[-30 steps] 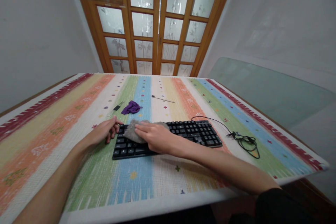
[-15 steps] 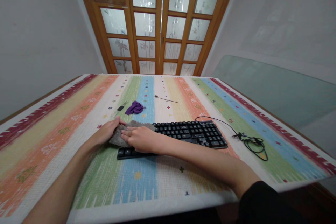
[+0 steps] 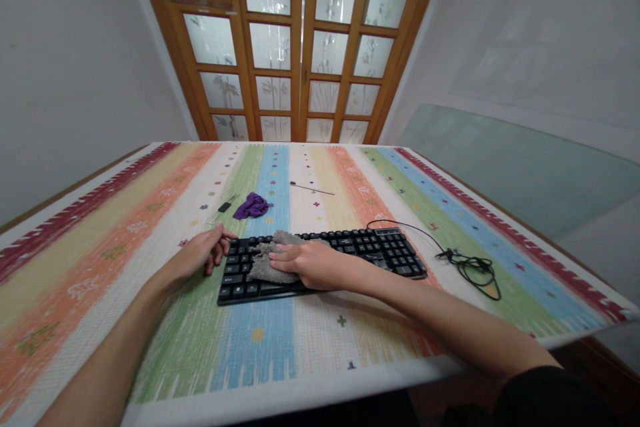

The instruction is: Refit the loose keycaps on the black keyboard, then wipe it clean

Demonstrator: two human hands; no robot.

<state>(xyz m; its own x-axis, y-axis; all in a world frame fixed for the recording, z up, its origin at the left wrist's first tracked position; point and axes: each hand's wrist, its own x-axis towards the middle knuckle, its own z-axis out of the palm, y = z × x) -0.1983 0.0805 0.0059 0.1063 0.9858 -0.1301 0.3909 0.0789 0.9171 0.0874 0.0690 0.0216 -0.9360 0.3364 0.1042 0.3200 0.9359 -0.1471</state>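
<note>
A black keyboard [image 3: 370, 250] lies across the striped tablecloth [image 3: 125, 233]. My right hand [image 3: 310, 263] presses a grey cloth [image 3: 265, 268] flat onto the left half of the keys, fingers together and pointing left. My left hand [image 3: 203, 252] rests at the keyboard's left end, fingers curled against its edge. The keyboard's black cable [image 3: 470, 267] runs off to the right and ends in a loose coil.
Behind the keyboard lie a crumpled purple cloth [image 3: 251, 205], a small black object [image 3: 223, 207] and a thin stick [image 3: 310, 188]. Wooden doors with frosted glass [image 3: 295, 47] stand behind the table. A glass pane [image 3: 510, 173] leans at the right.
My right hand has slid the grey cloth rightward, from the keyboard's left end back onto the keys. My left hand stays at the left edge.
</note>
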